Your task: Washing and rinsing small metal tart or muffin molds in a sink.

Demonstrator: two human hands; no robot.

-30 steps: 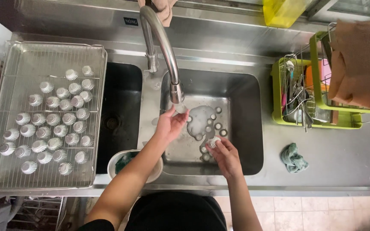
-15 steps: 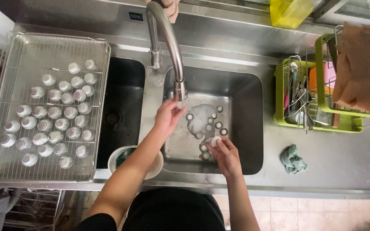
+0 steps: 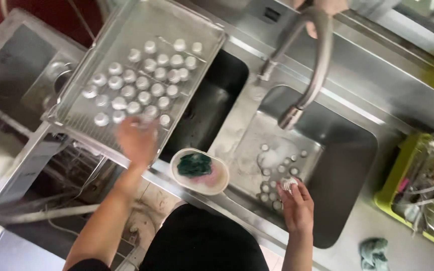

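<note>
Many small metal moulds (image 3: pixel 139 83) stand upside down in rows on a clear draining tray (image 3: pixel 81 60) at the left, which bridges the edge of the dark left basin (image 3: pixel 212 108). The left hand (image 3: pixel 137 139) hovers over the near edge of this tray, at the front row of moulds; it is motion-blurred, so whether the fingers are clamped on a mould or spread apart cannot be determined.

To the right of that hand, a white bowl (image 3: pixel 199 171) holding a green scouring pad (image 3: pixel 194 164) rests on the sink's front rim, between the two basins. A curved steel faucet (image 3: pixel 312 65) arches over the right basin (image 3: pixel 347 155), with more moulds (image 3: pixel 277 170) scattered on the basin floor below the spout.

The right hand (image 3: pixel 296 203) reaches into the right basin with its fingers closed around one small mould (image 3: pixel 289 183) at the near side of the scattered group.

Judged procedure for the step in hand: place each mould mouth down in the next free position of the front row, touching no neighbour hard enough to tip it, and keep the right-hand grip on the mould's rim so it does not slip.

At the far right stand a green utensil rack (image 3: pixel 403 185) and a crumpled grey-green cloth (image 3: pixel 375 252) on the counter.
</note>
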